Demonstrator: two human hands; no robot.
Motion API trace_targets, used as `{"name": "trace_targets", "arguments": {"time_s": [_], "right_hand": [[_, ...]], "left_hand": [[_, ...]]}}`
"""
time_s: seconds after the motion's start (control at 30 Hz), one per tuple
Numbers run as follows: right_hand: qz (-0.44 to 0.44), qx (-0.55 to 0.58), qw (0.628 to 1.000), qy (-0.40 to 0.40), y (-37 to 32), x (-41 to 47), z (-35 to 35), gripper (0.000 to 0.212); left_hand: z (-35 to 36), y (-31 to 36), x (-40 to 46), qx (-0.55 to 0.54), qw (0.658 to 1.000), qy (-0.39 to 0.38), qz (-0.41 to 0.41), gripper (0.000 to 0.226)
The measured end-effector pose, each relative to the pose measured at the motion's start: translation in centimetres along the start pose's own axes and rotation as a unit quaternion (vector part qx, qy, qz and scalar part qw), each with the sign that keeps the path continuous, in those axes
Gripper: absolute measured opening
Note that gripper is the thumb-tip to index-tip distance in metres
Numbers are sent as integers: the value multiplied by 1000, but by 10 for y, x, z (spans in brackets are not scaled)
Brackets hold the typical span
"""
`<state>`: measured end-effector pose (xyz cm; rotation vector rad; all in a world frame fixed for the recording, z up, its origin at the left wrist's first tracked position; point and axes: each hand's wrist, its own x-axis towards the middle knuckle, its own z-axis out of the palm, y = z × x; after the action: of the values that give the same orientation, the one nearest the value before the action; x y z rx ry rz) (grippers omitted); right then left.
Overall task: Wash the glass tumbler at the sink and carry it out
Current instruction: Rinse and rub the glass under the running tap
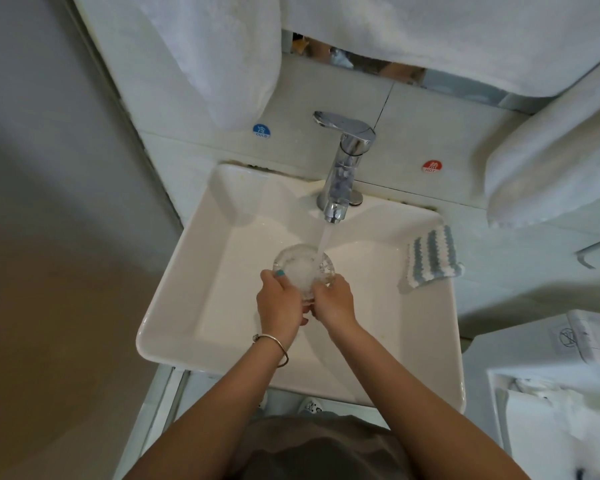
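I've got the clear cut-glass tumbler over the middle of the white rectangular ceramic sink, mouth up under the stream from the chrome single-lever faucet at the far rim. My left hand, with a thin silver bangle on the wrist, wraps its left side with fingers curled on the glass; my right hand clasps the right side the same way. A blue-and-white striped knitted cloth hangs over the sink's right rim.
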<state>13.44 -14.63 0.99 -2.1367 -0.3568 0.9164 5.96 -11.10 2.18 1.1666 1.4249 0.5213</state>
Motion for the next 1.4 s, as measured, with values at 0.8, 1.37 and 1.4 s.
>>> {"name": "trace_targets", "arguments": {"time_s": [0.8,1.37,1.4], "right_hand": [[-44,-101,991,-69,-14,21,-25,25],[-107,-27,983,-147,-6,14,-70,35],[-122,-39,982,-140,-7,15,-75,37]], "left_hand": [[-4,1,2,-106,987,-64,-105,27],[-23,20,1,-176,950,-229,-119,45],[-24,21,2,-176,950,-227,-119,45]]}}
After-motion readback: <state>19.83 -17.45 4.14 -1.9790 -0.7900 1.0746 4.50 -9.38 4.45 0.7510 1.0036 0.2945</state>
